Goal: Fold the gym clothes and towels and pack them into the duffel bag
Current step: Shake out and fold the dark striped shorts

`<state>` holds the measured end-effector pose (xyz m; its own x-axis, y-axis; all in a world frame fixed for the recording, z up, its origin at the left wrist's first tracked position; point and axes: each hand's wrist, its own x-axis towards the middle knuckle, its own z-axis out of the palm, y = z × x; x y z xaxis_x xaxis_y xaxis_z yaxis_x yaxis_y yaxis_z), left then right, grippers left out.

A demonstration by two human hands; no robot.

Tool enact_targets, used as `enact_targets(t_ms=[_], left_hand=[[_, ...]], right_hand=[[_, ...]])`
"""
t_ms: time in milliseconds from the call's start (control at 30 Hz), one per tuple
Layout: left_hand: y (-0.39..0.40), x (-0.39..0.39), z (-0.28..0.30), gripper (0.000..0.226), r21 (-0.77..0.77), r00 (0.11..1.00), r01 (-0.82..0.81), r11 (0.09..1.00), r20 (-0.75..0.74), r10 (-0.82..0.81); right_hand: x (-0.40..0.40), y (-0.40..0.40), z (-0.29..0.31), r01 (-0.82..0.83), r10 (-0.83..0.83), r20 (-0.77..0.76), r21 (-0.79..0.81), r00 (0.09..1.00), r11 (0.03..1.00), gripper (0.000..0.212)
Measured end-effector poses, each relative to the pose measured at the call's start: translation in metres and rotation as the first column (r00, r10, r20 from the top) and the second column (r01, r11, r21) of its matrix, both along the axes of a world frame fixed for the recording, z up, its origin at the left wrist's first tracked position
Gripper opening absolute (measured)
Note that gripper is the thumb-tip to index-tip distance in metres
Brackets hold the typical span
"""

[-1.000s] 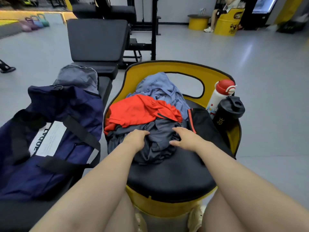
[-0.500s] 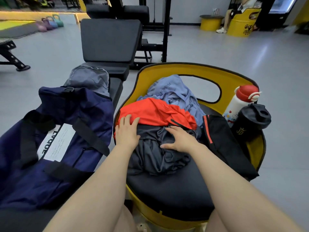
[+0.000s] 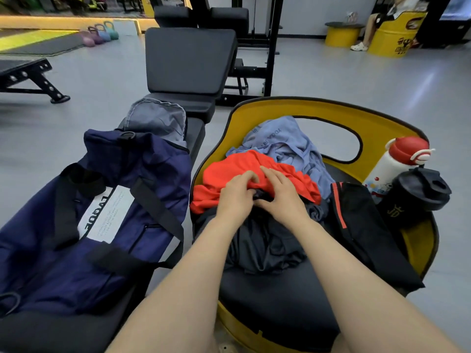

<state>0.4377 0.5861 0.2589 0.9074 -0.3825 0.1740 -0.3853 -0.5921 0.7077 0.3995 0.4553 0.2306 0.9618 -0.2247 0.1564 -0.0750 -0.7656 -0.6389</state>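
Far to the left of my hands lies the navy duffel bag point(image 3: 76, 225) on a black bench point(image 3: 190, 62), its black straps draped across a white label panel. A grey garment point(image 3: 158, 118) is bunched at the bag's far end, beyond and left of my hands.

My left hand point(image 3: 235, 197) rests at the near edge of the red shirt point(image 3: 244, 169), its fingers curled into the cloth where red meets the dark fabric below; it looks to be gripping the red shirt, though the fingertips are partly hidden. Touching it on the right, my right hand point(image 3: 283, 197) lies on the same spot, fingers bent and pressing down into the red shirt and the dark cloth at the seam; whether it truly pinches anything I cannot tell.

Under my wrists, nearer to me, is a crumpled dark grey garment point(image 3: 265, 245) on the black seat of the yellow chair point(image 3: 305, 108). Beyond my hands a pale blue shirt point(image 3: 288, 141) is heaped against the chair back. Right of my right hand a black garment with a red stripe point(image 3: 356, 225) hangs over the seat's side. Farther right stand a white bottle with a red cap point(image 3: 397, 164) and, beside it, a black shaker bottle point(image 3: 418, 197).
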Motion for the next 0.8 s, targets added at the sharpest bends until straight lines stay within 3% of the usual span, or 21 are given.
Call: enact_targets(t_ms=[100,200,233,300,367,400,467,533,600,700,800], left_hand=[[-0.009,-0.009,-0.002,0.031,-0.180,0.995,0.085,0.980,-0.033,-0.093],[-0.002,-0.005,-0.004,0.041,-0.228,0.989,0.144,0.963,0.021,-0.143],[0.003,-0.001,-0.004,0.050,-0.163,0.993,0.118,0.980,0.051,-0.111],[0.016,0.006,-0.009,0.079,0.165,0.999,-0.003,0.986,0.047,-0.005],[0.030,0.008,-0.016,0.095,0.485,0.990,0.002,0.874,-0.123,0.066],[0.034,0.008,-0.021,0.091,0.546,0.980,0.038,0.837,-0.185,0.076],[0.034,0.005,-0.027,0.066,0.557,0.987,0.035,0.830,-0.149,0.059],[0.028,0.001,-0.021,0.050,0.506,0.999,-0.027,0.862,-0.020,0.043],[0.017,-0.002,-0.010,0.047,0.395,0.999,-0.036,0.918,0.026,0.028],[0.002,-0.014,0.012,0.046,0.118,1.000,-0.002,0.993,-0.010,0.003],[-0.005,-0.019,0.031,0.042,-0.141,0.995,0.033,0.989,-0.092,-0.047]], right_hand=[[-0.003,0.000,0.005,0.083,-0.083,-0.006,0.016,0.997,0.996,0.045],[-0.011,-0.007,0.017,0.195,-0.199,0.055,0.079,0.978,0.978,0.036],[-0.014,-0.011,0.024,0.231,-0.239,0.066,0.112,0.969,0.966,0.035],[-0.020,-0.018,0.034,0.276,-0.291,0.065,0.184,0.954,0.943,0.033],[-0.027,-0.025,0.040,0.281,-0.305,0.070,0.240,0.950,0.929,0.031],[-0.031,-0.028,0.042,0.283,-0.308,0.071,0.242,0.949,0.928,0.030],[-0.036,-0.034,0.039,0.278,-0.288,0.037,0.177,0.957,0.944,0.030],[-0.038,-0.037,0.037,0.220,-0.218,-0.041,0.075,0.975,0.973,0.038],[-0.041,-0.034,0.037,0.084,-0.075,-0.115,0.072,0.991,0.994,0.059],[-0.044,-0.023,0.040,-0.114,0.133,-0.131,0.144,0.982,0.983,0.089],[-0.040,-0.012,0.043,-0.085,0.108,-0.084,0.243,0.991,0.966,0.094]])
